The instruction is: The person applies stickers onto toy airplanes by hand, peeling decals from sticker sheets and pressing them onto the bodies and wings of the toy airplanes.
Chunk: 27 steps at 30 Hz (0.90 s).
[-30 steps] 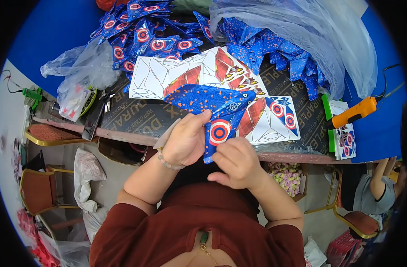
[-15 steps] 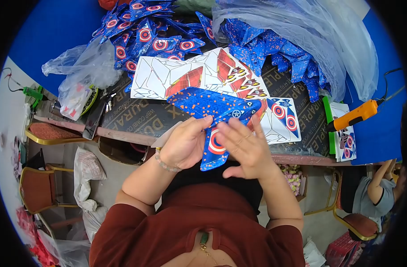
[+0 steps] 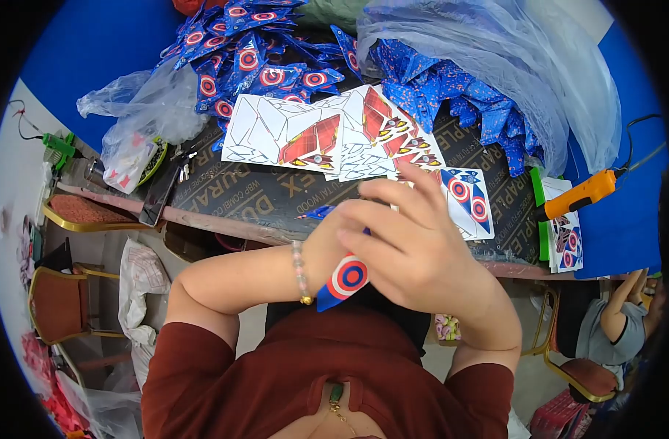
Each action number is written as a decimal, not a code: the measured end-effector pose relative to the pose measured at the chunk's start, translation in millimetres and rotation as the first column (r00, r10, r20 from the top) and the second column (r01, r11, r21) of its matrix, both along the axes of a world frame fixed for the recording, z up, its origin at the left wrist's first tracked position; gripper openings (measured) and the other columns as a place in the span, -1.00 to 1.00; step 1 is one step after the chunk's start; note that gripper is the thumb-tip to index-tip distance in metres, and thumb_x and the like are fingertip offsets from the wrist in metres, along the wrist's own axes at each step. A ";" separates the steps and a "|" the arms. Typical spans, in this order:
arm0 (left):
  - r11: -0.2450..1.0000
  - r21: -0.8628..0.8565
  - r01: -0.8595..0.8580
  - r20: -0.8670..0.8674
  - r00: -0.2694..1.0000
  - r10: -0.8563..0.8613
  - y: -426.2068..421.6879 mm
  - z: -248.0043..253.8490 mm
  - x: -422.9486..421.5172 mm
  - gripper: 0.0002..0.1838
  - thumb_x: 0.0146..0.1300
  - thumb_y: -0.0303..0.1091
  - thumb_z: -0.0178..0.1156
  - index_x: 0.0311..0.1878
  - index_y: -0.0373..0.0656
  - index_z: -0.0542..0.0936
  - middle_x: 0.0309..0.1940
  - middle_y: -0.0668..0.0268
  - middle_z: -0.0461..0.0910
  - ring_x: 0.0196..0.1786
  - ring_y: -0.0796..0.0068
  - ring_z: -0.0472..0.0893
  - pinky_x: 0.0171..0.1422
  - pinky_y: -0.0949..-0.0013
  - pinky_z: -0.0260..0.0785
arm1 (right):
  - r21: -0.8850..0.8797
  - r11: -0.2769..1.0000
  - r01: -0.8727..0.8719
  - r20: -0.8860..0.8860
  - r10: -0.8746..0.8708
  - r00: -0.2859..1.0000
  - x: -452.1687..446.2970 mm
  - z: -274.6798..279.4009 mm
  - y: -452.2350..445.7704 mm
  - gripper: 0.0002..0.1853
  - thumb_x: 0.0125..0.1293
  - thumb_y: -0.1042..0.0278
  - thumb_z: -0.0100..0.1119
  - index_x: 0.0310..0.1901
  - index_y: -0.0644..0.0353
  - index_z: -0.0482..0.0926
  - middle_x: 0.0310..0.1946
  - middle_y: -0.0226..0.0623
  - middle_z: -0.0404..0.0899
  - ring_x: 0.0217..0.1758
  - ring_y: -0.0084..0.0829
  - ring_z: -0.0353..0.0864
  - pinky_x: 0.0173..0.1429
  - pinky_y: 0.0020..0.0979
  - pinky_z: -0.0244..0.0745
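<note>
Between my two hands is a blue piece with a red and white target (image 3: 347, 276), mostly hidden by the fingers. My left hand (image 3: 323, 245), with a bead bracelet on the wrist, is closed on it from the left. Over it from the right lies my right hand (image 3: 415, 238), its fingers spread apart and partly covering my left hand. Just beyond the hands, sticker sheets (image 3: 261, 128) overlap on the dark table (image 3: 239, 186). A sheet with target stickers (image 3: 470, 212) lies right of my right hand.
Finished-looking blue pieces with targets (image 3: 247, 58) are heaped at the back left, and speckled blue ones (image 3: 451, 80) under plastic film (image 3: 524, 66) at the back right. An orange tool (image 3: 581, 194) rests at the right. A person (image 3: 616, 322) is at the far right.
My left hand has turned over and moved right with the blue piece, whose wide part is now mostly hidden. My right hand has come over it.
</note>
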<state>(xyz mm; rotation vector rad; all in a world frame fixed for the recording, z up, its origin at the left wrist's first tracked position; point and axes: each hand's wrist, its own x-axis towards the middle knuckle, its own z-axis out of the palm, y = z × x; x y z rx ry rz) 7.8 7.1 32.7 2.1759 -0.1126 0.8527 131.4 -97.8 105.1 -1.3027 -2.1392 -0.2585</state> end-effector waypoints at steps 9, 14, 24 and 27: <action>0.941 0.317 -0.116 -0.146 0.975 0.169 8.4 -32.1 1.6 -0.69 0.30 -0.27 0.16 0.08 -0.06 0.59 -0.12 0.18 0.66 -0.13 0.02 0.68 -0.08 0.10 0.56 | -0.042 0.997 -0.071 0.174 0.077 0.982 -10.8 14.5 -0.2 -0.96 -0.04 0.46 0.23 -0.53 0.20 0.58 -0.08 -0.27 0.61 0.22 -0.22 0.57 0.53 0.20 0.18; 0.987 0.157 0.046 -0.290 0.957 0.001 29.1 -2.4 0.6 -0.63 0.32 -0.22 0.19 0.13 -0.14 0.51 -0.09 0.04 0.64 -0.04 -0.09 0.66 -0.03 0.02 0.53 | -0.031 0.998 0.047 0.102 -0.043 0.994 -2.2 28.0 -4.2 -0.85 -0.13 0.50 0.35 -0.45 0.17 0.58 -0.12 -0.30 0.61 0.17 -0.21 0.61 0.48 0.17 0.22; 0.542 -0.838 -0.067 -0.310 0.875 -0.371 39.1 44.1 -16.3 -0.44 0.20 -0.55 0.35 0.30 -0.29 0.50 0.14 0.23 0.65 0.21 0.46 0.60 0.39 0.28 0.42 | -0.282 0.959 0.017 -0.759 -0.233 0.608 40.7 2.0 -2.9 -0.87 0.33 0.43 0.35 -0.29 0.31 0.64 0.01 -0.16 0.59 0.03 -0.34 0.59 0.18 -0.36 0.43; 0.580 -0.809 -0.095 -0.352 0.869 -0.349 39.6 35.4 -20.4 -0.42 0.19 -0.51 0.38 0.31 -0.27 0.49 0.12 0.26 0.65 0.19 0.50 0.60 0.38 0.29 0.42 | -0.329 0.944 -0.017 -0.718 -0.238 0.654 39.7 -10.8 3.9 -0.87 0.36 0.41 0.31 -0.26 0.31 0.63 0.00 -0.15 0.57 0.09 -0.34 0.56 0.24 -0.35 0.40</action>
